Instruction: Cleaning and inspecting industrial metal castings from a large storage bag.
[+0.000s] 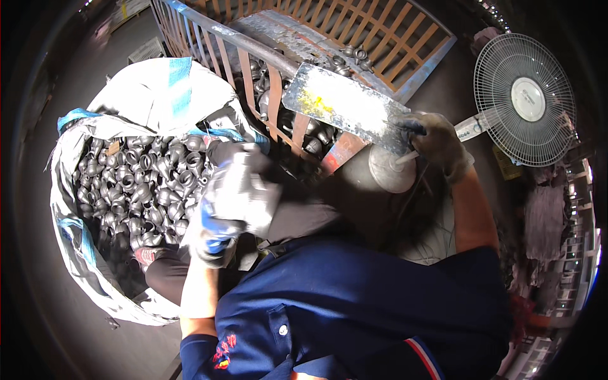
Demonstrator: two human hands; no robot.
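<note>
My left hand (218, 221), in a blue and white glove, is smeared by motion over my lap, beside the bag. A pale blurred shape lies at its fingers, and I cannot make out whether it is held. My right hand (440, 142), in a soiled glove, is at the right end of a scuffed metal plate (345, 101). Its fingers are bent around something dark, too unclear to name. On my left, a big white woven bag (142, 95) holds many dark grey metal fittings (145, 183), rounded and hollow.
Behind the plate stands a slatted metal crate (228, 47) with more grey fittings (351, 57) in it. A white fan (525, 98) stands at the right, its round base (389, 168) near my right hand. My shoe (149, 254) is by the bag.
</note>
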